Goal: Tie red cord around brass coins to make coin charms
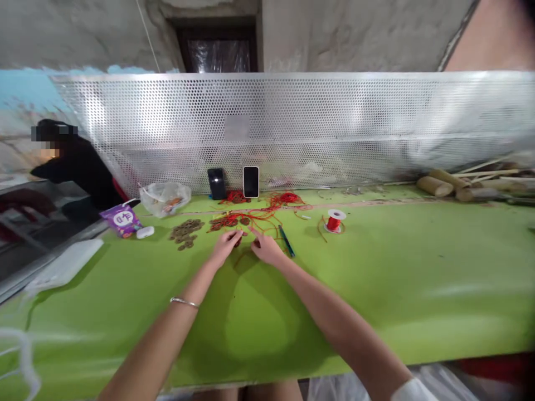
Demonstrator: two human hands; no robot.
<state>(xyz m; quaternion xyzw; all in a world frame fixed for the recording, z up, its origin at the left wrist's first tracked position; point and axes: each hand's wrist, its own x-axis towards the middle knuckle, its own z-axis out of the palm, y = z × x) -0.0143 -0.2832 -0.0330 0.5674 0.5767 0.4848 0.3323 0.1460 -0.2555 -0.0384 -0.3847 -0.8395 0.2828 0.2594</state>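
Note:
My left hand [228,244] is closed in a pinch near the middle of the table, with a small dark red-brown coin [238,243] partly hidden under its fingers. Just to the right, my right hand [266,248] has its index finger reaching forward and its other fingers curled in, at a thin red cord. Beyond both hands lies a bundle of red cords with coins [228,221]. A pile of loose brown coins [186,231] is to the left of my left hand. Beside my right hand rests a dark teal pen-like tool [286,241].
A spool of red cord [334,221] stands to the right. Two phones [216,184] lean against the perforated metal panel [292,128]. A plastic bag [165,199], a purple packet [122,220] and a white case [145,232] sit left. Bamboo pieces [437,186] lie far right. Another person [79,167] is at left.

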